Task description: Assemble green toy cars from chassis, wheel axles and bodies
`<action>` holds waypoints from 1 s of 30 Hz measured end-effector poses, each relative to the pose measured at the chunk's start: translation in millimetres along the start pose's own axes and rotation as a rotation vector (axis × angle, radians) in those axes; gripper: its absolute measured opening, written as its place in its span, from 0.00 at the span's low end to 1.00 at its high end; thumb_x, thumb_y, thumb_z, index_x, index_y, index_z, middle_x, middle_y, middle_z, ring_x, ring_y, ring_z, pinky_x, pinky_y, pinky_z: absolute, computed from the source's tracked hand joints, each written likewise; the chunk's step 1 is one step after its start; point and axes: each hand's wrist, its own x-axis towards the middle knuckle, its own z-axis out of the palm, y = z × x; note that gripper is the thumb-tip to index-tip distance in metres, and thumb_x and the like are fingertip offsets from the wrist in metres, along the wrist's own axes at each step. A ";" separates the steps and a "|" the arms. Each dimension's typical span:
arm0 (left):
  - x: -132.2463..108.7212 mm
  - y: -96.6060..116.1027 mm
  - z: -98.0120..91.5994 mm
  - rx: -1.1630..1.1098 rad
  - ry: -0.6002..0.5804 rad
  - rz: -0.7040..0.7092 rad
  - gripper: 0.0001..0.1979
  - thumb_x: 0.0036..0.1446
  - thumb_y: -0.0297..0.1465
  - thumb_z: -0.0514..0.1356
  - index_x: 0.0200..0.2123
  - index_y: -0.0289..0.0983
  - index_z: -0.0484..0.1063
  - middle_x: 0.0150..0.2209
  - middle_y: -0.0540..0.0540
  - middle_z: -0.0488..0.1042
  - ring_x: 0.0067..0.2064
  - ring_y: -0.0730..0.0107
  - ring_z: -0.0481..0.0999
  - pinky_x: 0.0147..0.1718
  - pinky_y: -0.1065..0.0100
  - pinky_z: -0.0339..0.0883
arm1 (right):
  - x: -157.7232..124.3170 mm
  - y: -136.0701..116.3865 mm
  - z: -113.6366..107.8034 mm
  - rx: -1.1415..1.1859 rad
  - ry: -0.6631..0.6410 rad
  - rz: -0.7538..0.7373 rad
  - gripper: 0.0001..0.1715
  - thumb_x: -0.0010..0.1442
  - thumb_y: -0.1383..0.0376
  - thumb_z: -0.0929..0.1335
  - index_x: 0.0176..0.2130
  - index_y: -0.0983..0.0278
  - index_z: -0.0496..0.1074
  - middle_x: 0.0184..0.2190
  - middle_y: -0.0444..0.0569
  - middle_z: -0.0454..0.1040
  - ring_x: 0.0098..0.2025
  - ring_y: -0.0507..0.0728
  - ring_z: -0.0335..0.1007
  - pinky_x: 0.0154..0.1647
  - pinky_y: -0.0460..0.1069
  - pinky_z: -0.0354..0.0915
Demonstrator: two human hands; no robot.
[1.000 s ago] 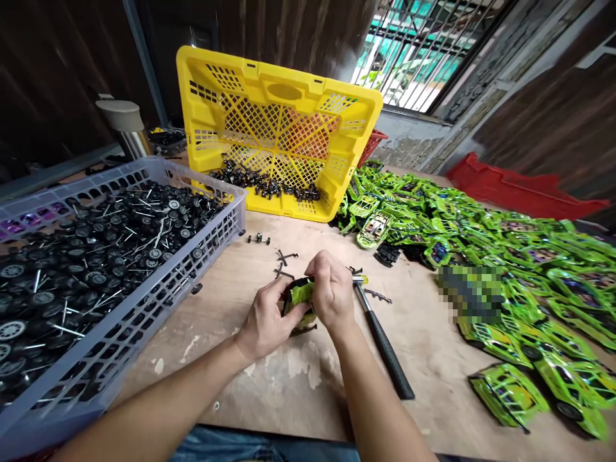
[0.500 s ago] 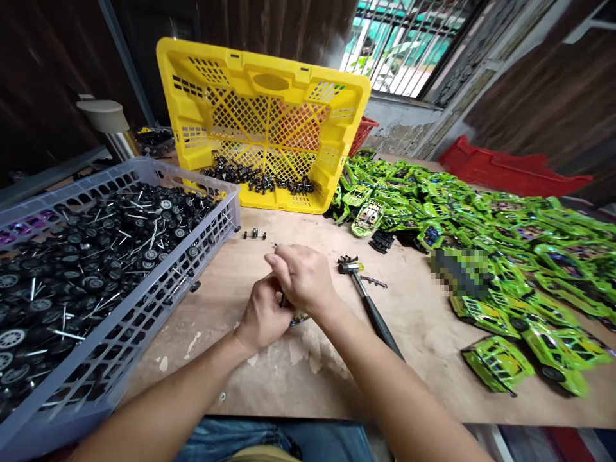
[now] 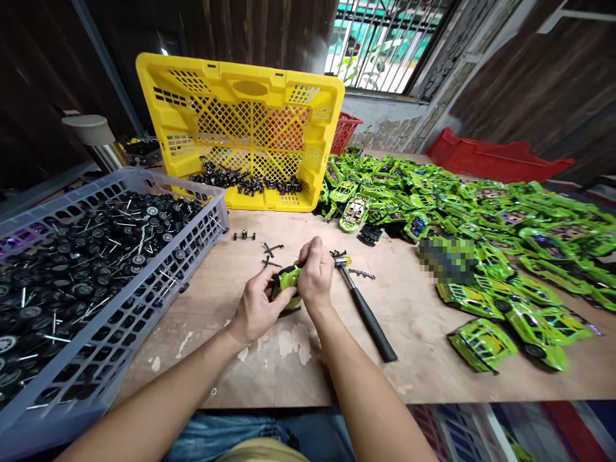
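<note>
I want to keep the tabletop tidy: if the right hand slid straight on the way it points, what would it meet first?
Probably the small black axle pieces lying just beyond the right hand; farther on, the tilted yellow plastic crate. Depth is uncertain.

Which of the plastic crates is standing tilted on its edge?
The yellow plastic lattice crate; the grey plastic crate of black wheels lies flat.

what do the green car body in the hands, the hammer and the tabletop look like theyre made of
Green car body: glossy, probably thin plastic with a shiny, metallic-looking sheen. Hammer: bright metal head, matte black handle, likely rubber or plastic grip. Tabletop: bare plywood, grain visible and pale patches where the surface has flaked.
</note>
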 end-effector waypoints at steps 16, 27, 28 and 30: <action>-14.0 17.7 -5.5 0.282 -0.279 0.038 0.12 0.53 0.33 0.65 0.42 0.37 0.75 0.37 0.48 0.77 0.38 0.66 0.76 0.39 0.68 0.67 | -31.0 15.2 -114.4 0.029 -0.637 0.199 0.19 0.52 0.56 0.75 0.40 0.62 0.72 0.34 0.45 0.74 0.36 0.54 0.71 0.36 0.48 0.67; -22.5 5.5 13.6 0.086 -0.278 -0.010 0.08 0.59 0.32 0.61 0.39 0.34 0.76 0.37 0.46 0.79 0.39 0.67 0.77 0.42 0.69 0.68 | -39.8 21.2 -126.6 -0.078 -0.705 0.072 0.15 0.54 0.56 0.74 0.36 0.64 0.75 0.33 0.47 0.75 0.35 0.54 0.69 0.36 0.49 0.63; -22.4 5.6 14.0 0.093 -0.284 -0.002 0.08 0.59 0.33 0.60 0.38 0.34 0.76 0.35 0.46 0.79 0.38 0.68 0.77 0.40 0.70 0.68 | -40.1 21.9 -126.9 -0.086 -0.708 0.059 0.15 0.54 0.55 0.74 0.36 0.64 0.75 0.32 0.47 0.75 0.34 0.54 0.69 0.36 0.49 0.63; -22.6 6.1 14.5 0.095 -0.289 0.012 0.08 0.60 0.33 0.60 0.38 0.34 0.76 0.34 0.46 0.78 0.37 0.69 0.77 0.39 0.70 0.67 | -40.5 23.2 -127.2 -0.091 -0.708 0.037 0.15 0.54 0.56 0.74 0.36 0.64 0.75 0.32 0.48 0.75 0.34 0.54 0.69 0.35 0.49 0.63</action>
